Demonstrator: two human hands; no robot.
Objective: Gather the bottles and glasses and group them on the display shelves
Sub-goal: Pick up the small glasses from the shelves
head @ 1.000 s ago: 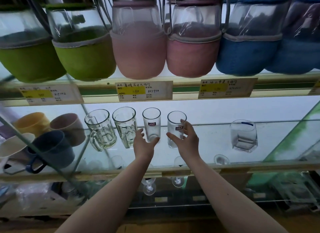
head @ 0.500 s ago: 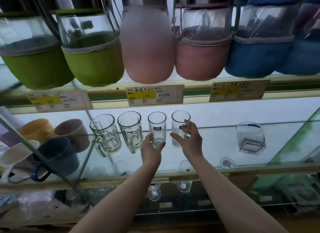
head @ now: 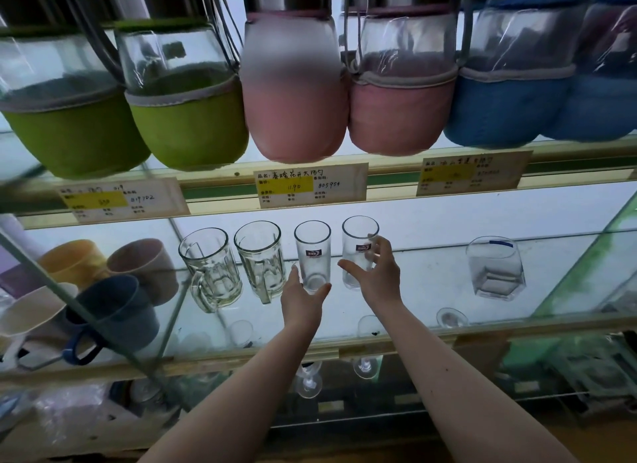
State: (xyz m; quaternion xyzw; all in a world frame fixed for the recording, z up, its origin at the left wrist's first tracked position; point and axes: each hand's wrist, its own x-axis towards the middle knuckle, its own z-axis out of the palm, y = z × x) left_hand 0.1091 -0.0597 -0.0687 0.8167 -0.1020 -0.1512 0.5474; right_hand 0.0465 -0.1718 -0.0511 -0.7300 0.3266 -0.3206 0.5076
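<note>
Two tall clear tumblers with small logo stickers stand side by side on the glass shelf (head: 431, 290). My left hand (head: 301, 299) wraps the base of the left tumbler (head: 312, 252) from the front. My right hand (head: 377, 276) holds the right tumbler (head: 356, 242), thumb on its left side and fingers on its right. Two glass beer mugs (head: 210, 266) (head: 260, 259) stand just left of them. A squat square glass (head: 496, 271) stands alone at the right. On the shelf above are several glass bottles in green (head: 189, 118), pink (head: 400, 111) and blue (head: 506, 104) sleeves.
Coloured cups (head: 113, 311) crowd the shelf's left end behind a slanted glass pane. Price tags (head: 310, 185) line the upper shelf's front edge. Stemmed glasses (head: 308, 380) stand on the shelf below. Open shelf surface lies between the tumblers and the square glass.
Both hands stay on the two tumblers, which have hardly shifted. The view has drifted slightly, so the shelves sit a little lower in the picture.
</note>
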